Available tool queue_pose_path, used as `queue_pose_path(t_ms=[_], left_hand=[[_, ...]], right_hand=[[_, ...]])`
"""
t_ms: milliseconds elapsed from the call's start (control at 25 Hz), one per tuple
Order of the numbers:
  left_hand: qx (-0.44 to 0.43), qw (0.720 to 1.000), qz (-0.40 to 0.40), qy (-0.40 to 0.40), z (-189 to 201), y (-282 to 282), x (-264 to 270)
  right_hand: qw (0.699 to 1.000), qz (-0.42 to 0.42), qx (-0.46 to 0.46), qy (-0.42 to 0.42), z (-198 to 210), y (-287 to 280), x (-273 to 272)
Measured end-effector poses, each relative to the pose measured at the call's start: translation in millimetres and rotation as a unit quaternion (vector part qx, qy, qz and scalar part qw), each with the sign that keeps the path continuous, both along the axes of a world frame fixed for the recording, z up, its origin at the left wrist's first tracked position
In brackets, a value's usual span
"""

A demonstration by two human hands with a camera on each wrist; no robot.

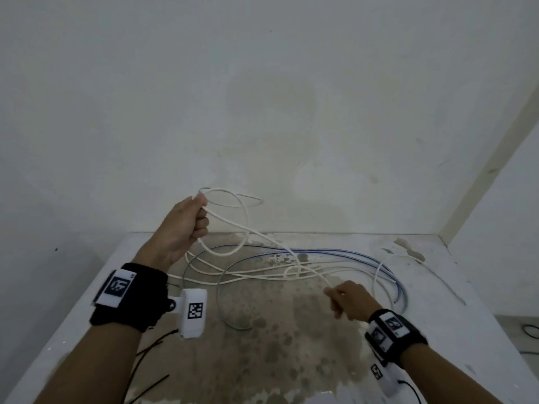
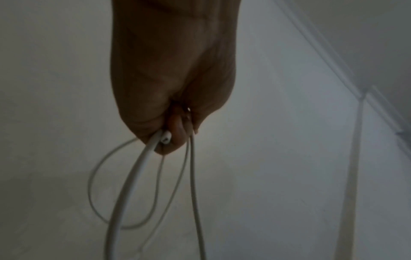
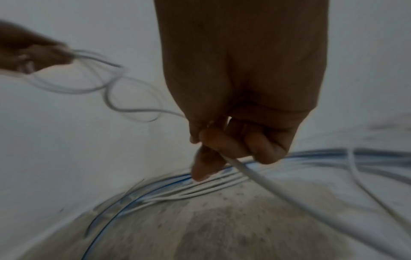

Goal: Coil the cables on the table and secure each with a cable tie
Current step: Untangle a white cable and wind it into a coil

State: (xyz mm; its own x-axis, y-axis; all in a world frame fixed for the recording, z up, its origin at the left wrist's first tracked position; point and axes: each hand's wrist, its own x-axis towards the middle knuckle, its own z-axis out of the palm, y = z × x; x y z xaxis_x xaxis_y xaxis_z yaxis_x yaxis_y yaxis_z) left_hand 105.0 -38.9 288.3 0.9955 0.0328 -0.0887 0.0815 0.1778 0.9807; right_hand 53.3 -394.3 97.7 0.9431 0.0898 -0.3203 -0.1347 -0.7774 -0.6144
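- The left hand (image 1: 186,225) is raised above the far-left part of the table (image 1: 455,304), fingers curled tight round a few gathered loops of the white cable (image 1: 233,225). Held high like this, the loops hang free and keep their round shape instead of snagging on the tangle below.
- In the left wrist view a cut end of the cable (image 2: 165,139) pokes out beside the fingers (image 2: 175,139), so the coil seems to have been started from that end.
- The right hand (image 1: 348,300) is low and near, on the right, thumb and curled fingers (image 3: 224,142) pinching the same white cable further along. The stretch between the hands runs slack and wavy; the right hand appears placed to feed the next loop across.
- The white cable is thin, pale and springy-looking. Most of it lies uncoiled across the middle of the table, crossing a blue cable (image 1: 388,268) at the far right and a thin grey one (image 1: 221,293) near the centre.
- Thin black strips (image 1: 148,349), probably the cable ties, lie at the near-left edge, untouched.
- My judgement: coiling of the first cable is at an early stage.
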Motion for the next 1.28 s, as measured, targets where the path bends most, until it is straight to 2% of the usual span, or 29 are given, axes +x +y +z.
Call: queue_pose_path(t_ms=[80,160,240,320,400,520,600,640,760,840,960,1000,1080,1120,1160,1200,1240,1280], left_hand=[[0.005,0.996,0.088,-0.020,-3.9,19.1,3.7],[0.051,0.992,0.114,-0.030,-15.9,27.7,5.5],[0.111,0.990,0.088,-0.020,-30.1,25.4,6.9],[0.199,0.979,0.041,0.017,-39.6,17.5,5.9],[0.346,0.937,0.007,0.052,-40.0,17.0,4.9],[0.559,0.823,-0.005,0.102,-27.1,35.0,2.7],[0.614,0.779,-0.028,0.124,-8.6,47.9,-0.2],[0.618,0.775,-0.040,0.124,2.0,50.5,-2.9],[0.591,0.801,-0.050,0.082,23.9,47.5,-8.7],[0.556,0.828,-0.046,0.054,29.1,40.2,-9.5],[0.491,0.869,-0.049,0.036,36.4,28.9,-11.8],[0.472,0.879,-0.059,0.032,39.4,26.0,-13.2],[0.428,0.899,-0.094,0.025,47.8,19.6,-16.4],[0.397,0.910,-0.118,0.023,50.7,15.7,-18.3],[0.365,0.919,-0.145,0.019,55.4,11.2,-19.4],[0.332,0.928,-0.170,0.015,58.8,5.6,-20.8],[0.297,0.936,-0.187,0.013,62.0,-0.3,-21.7],[0.259,0.946,-0.194,0.014,64.4,-5.7,-22.3]], right_hand=[[0.996,-0.069,0.030,0.057,-12.5,-23.0,-5.0],[0.993,-0.084,0.018,0.082,-20.0,-30.3,-9.3],[0.991,-0.088,0.020,0.095,-21.4,-27.1,-9.3],[0.991,-0.054,-0.008,0.123,-22.5,-22.4,-8.4],[0.985,-0.013,-0.056,0.163,-25.6,-23.8,-6.1],[0.961,-0.039,-0.188,0.197,-41.5,-44.1,0.2],[0.942,-0.088,-0.266,0.186,-50.5,-63.1,-0.6],[0.934,-0.098,-0.291,0.184,-54.7,-71.2,-0.3],[0.921,-0.044,-0.329,0.203,-55.5,-76.8,-2.1],[0.928,0.026,-0.284,0.239,-39.8,-65.7,-3.9],[0.927,0.068,-0.223,0.294,6.2,-40.9,-0.2],[0.934,0.075,-0.231,0.263,22.9,-30.8,4.1],[0.970,0.067,-0.221,0.074,52.8,-7.6,18.5],[0.987,0.048,-0.149,-0.021,63.4,5.5,26.1],[0.995,0.042,-0.037,-0.084,76.8,22.8,32.9],[0.989,0.061,0.072,-0.113,90.5,44.3,37.3],[0.979,0.094,0.141,-0.111,102.8,65.5,40.8],[0.972,0.129,0.167,-0.102,111.2,86.6,45.5]])
